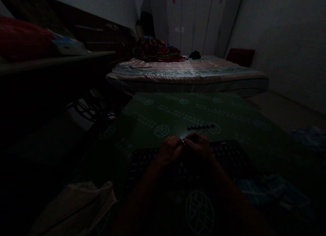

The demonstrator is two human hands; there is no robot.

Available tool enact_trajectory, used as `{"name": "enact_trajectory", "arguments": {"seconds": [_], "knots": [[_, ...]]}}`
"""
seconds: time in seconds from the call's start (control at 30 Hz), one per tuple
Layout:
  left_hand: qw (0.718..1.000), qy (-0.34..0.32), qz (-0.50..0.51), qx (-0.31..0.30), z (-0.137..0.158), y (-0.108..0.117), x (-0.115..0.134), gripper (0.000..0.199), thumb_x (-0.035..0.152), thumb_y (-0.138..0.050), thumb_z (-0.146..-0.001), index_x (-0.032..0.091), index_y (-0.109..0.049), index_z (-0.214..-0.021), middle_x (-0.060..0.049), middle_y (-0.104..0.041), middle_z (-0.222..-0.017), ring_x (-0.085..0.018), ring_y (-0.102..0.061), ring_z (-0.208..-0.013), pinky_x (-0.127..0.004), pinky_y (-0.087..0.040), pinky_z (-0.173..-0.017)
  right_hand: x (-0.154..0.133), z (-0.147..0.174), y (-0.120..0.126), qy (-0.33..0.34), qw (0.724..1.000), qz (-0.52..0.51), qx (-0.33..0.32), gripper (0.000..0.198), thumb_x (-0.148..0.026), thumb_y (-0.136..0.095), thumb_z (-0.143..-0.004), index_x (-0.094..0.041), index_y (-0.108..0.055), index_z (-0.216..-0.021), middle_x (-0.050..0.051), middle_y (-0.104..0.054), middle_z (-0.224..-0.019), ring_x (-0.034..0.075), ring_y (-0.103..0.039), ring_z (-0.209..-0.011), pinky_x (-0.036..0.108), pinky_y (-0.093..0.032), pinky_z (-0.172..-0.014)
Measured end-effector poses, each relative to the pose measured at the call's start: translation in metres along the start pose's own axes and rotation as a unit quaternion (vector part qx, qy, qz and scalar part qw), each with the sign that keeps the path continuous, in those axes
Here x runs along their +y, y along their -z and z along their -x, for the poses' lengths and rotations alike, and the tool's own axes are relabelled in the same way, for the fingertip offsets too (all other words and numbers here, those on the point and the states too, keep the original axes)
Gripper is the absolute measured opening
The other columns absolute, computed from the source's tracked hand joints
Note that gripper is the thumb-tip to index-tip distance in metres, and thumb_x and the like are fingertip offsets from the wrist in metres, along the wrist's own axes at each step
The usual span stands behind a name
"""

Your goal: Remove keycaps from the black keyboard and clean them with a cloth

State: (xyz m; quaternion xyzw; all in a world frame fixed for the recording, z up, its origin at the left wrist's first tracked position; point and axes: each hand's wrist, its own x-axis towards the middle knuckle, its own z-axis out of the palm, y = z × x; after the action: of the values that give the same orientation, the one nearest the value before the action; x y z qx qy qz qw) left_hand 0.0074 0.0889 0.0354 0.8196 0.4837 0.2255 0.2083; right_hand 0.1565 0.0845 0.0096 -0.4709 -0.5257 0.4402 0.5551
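Observation:
A black keyboard (229, 154) lies on the green table under both hands. Above its upper edge, my left hand (170, 148) and my right hand (198, 146) meet with fingertips pinched together. Between them is a tiny item with a bright glint, too small and dark to name. Thin dark lines, perhaps a slim tool or wire, show by the right hand's knuckles. Just beyond that hand stands a row of several small black keycaps (200, 127). My forearms hide the middle of the keyboard.
The green table (173, 110) has white globe prints. Light cloth (76, 205) lies at lower left, blue checked cloth (272, 192) at lower right. Behind the table is a bed (188, 73) with a red patterned blanket (160, 49). A shelf (84, 59) runs along the left. The room is very dark.

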Motion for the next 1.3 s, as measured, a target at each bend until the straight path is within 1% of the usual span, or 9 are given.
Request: {"name": "enact_trajectory", "arguments": {"seconds": [0.13, 0.27, 0.37, 0.43, 0.6, 0.73, 0.93, 1.1, 1.3], "knots": [[0.992, 0.070, 0.104, -0.019, 0.002, 0.011, 0.007, 0.016, 0.020, -0.053, -0.075, 0.015, -0.066, -0.083, -0.004, -0.068, -0.084, -0.017, -0.063, -0.082, -0.025, -0.049, -0.071, 0.002, -0.001, 0.000, -0.020, 0.997, -0.066, -0.029, 0.014, -0.032, -0.068, -0.066, -0.019, -0.064, -0.066, -0.002, -0.063, -0.060, 0.012, -0.056, -0.055, 0.022, -0.044, -0.050], [0.987, 0.089, 0.129, -0.023, 0.002, 0.014, 0.008, 0.024, 0.019, -0.054, -0.072, 0.015, -0.066, -0.092, -0.004, -0.070, -0.091, -0.017, -0.065, -0.086, -0.025, -0.050, -0.075, 0.002, -0.004, 0.000, -0.018, 0.996, -0.088, -0.007, 0.016, -0.032, -0.070, -0.064, -0.018, -0.063, -0.064, -0.003, -0.060, -0.055, 0.011, -0.054, -0.051, 0.021, -0.042, -0.049], [0.992, 0.096, 0.076, 0.012, 0.000, 0.017, 0.006, 0.031, 0.022, -0.054, -0.072, 0.016, -0.067, -0.100, -0.005, -0.070, -0.103, -0.019, -0.063, -0.096, -0.029, -0.049, -0.084, 0.000, -0.007, 0.002, -0.024, 0.993, -0.113, 0.039, 0.019, -0.035, -0.072, -0.063, -0.017, -0.063, -0.066, -0.004, -0.059, -0.052, 0.010, -0.053, -0.047, 0.021, -0.041, -0.046], [0.994, 0.103, 0.034, 0.021, -0.003, 0.022, 0.004, 0.030, 0.026, -0.053, -0.074, 0.016, -0.068, -0.097, -0.006, -0.070, -0.103, -0.020, -0.063, -0.096, -0.031, -0.049, -0.087, -0.002, -0.008, 0.003, -0.033, 0.986, -0.149, 0.071, 0.022, -0.036, -0.073, -0.063, -0.017, -0.063, -0.069, -0.003, -0.059, -0.051, 0.010, -0.052, -0.045, 0.020, -0.039, -0.042], [0.995, 0.096, 0.004, 0.008, -0.025, 0.029, -0.008, 0.024, 0.028, -0.054, -0.074, 0.019, -0.071, -0.087, -0.002, -0.072, -0.092, -0.017, -0.065, -0.086, -0.026, -0.050, -0.079, -0.010, -0.009, 0.008, -0.079, 0.945, -0.291, 0.128, 0.026, -0.035, -0.075, -0.060, -0.019, -0.060, -0.074, -0.003, -0.062, -0.050, 0.010, -0.052, -0.038, 0.020, -0.039, -0.037], [0.996, 0.078, -0.029, -0.033, -0.053, 0.017, -0.021, 0.021, 0.025, -0.054, -0.074, 0.019, -0.071, -0.084, 0.000, -0.072, -0.086, -0.015, -0.064, -0.081, -0.024, -0.048, -0.074, -0.014, -0.011, 0.015, -0.064, 0.904, -0.390, 0.162, 0.020, -0.027, -0.074, -0.058, -0.020, -0.059, -0.071, -0.004, -0.063, -0.054, 0.011, -0.059, -0.046, 0.019, -0.042, -0.039], [0.990, 0.041, -0.117, -0.071, -0.086, -0.004, -0.024, 0.024, 0.021, -0.049, -0.075, 0.016, -0.071, -0.084, -0.002, -0.070, -0.080, -0.013, -0.060, -0.074, -0.022, -0.045, -0.066, -0.011, -0.014, 0.023, -0.089, 0.864, -0.465, 0.170, 0.017, -0.032, -0.069, -0.061, -0.018, -0.058, -0.061, -0.003, -0.061, -0.052, 0.010, -0.059, -0.048, 0.018, -0.042, -0.039], [0.983, 0.017, -0.164, -0.082, -0.098, -0.010, -0.027, 0.026, 0.022, -0.048, -0.075, 0.016, -0.071, -0.083, -0.004, -0.067, -0.081, -0.015, -0.058, -0.076, -0.024, -0.044, -0.070, -0.011, -0.015, 0.023, -0.110, 0.860, -0.465, 0.181, 0.018, -0.033, -0.068, -0.064, -0.018, -0.059, -0.062, -0.003, -0.060, -0.051, 0.010, -0.058, -0.047, 0.018, -0.041, -0.039], [0.971, 0.005, -0.220, -0.096, -0.100, -0.008, -0.032, 0.024, 0.023, -0.048, -0.075, 0.018, -0.072, -0.077, -0.006, -0.066, -0.079, -0.017, -0.057, -0.078, -0.026, -0.043, -0.072, -0.011, -0.015, 0.023, -0.119, 0.860, -0.461, 0.184, 0.017, -0.032, -0.067, -0.065, -0.018, -0.059, -0.061, -0.002, -0.061, -0.051, 0.010, -0.058, -0.047, 0.019, -0.041, -0.040]]}}
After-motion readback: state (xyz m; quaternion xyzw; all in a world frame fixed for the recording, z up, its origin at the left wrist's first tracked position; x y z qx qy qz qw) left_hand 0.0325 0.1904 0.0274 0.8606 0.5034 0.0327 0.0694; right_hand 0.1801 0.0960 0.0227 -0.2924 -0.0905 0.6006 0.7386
